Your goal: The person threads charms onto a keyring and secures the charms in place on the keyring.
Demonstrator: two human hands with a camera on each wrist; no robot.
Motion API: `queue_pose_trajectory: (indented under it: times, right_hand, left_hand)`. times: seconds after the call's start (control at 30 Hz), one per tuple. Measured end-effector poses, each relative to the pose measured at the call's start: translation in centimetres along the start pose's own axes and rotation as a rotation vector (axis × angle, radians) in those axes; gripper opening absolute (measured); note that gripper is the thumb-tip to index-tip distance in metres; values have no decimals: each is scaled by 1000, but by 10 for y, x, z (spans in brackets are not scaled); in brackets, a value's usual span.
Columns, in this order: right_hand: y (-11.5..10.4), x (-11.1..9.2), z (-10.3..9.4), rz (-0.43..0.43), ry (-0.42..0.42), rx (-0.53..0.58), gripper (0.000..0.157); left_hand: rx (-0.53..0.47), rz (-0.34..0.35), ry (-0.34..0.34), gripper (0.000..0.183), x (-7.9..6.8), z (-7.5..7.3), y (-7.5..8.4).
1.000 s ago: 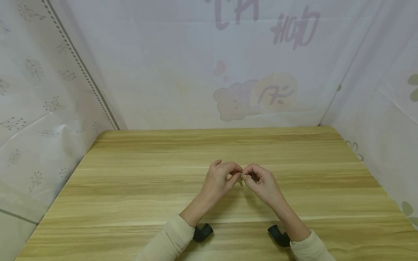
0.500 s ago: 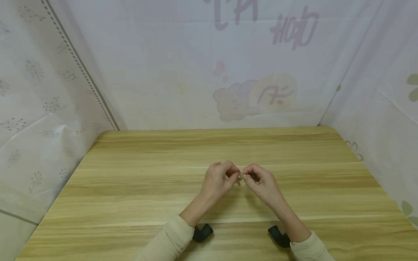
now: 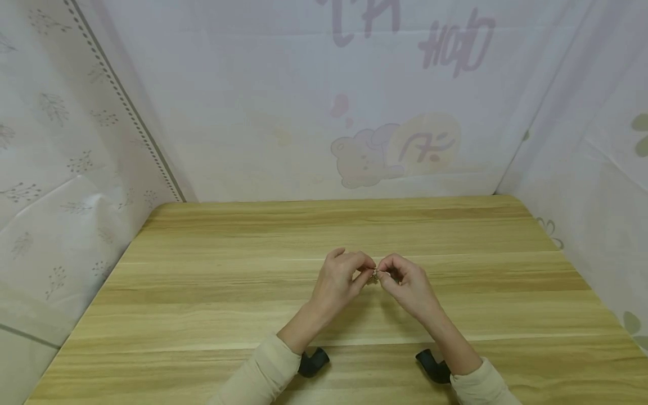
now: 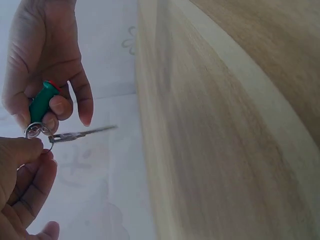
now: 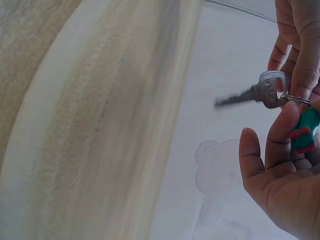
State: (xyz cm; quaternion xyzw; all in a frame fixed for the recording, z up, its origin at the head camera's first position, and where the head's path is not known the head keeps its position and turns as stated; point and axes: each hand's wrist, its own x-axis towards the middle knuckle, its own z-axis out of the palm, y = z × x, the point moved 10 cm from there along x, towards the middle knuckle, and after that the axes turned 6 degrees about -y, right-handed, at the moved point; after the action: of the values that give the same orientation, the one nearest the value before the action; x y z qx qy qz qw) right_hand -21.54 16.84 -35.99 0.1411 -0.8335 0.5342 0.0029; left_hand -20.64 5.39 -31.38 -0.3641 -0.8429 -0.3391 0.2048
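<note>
Both hands meet above the middle of the table, at a small metal key ring [image 4: 52, 143]. My left hand [image 3: 336, 281] pinches the ring between thumb and forefinger. From the other side, my right hand [image 3: 410, 286] grips a green keychain charm with a red end [image 4: 41, 102], its fingertips right at the ring. A silver key [image 5: 242, 97] hangs on the ring, its blade pointing away from the fingers in both wrist views. In the head view the fingers hide most of the ring and charm.
Two black elbow-shaped pieces [image 3: 314, 363] lie on the wood-grain table [image 3: 228, 315], one beside each forearm near the front. Printed cloth [image 3: 253, 112] hangs behind the table and along both sides.
My left hand shifts slightly left, then back right toward the other hand. The key between the hands changes its angle. My right hand stays almost in place.
</note>
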Motion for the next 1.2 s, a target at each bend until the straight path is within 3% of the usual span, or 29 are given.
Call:
queue_pose_trajectory:
  times: [0.13, 0.37, 0.93, 1.07, 1.2]
  right_hand:
    - [-1, 0, 0, 1, 2, 0, 7]
    - [-2, -1, 0, -7, -6, 26, 4]
    - [-5, -2, 1, -28, -18, 28, 5]
    - [-5, -2, 1, -25, -19, 20, 5]
    - [-6, -3, 1, -17, -15, 13, 10]
  left_hand:
    - [6, 0, 2, 12, -1, -2, 0]
    - [-66, -96, -9, 10, -2, -1, -11]
    - [-223, -220, -5, 8, -5, 0, -22]
    - [-218, -229, -22, 7, -5, 1, -22]
    - [-120, -158, -38, 6, -4, 0, -12]
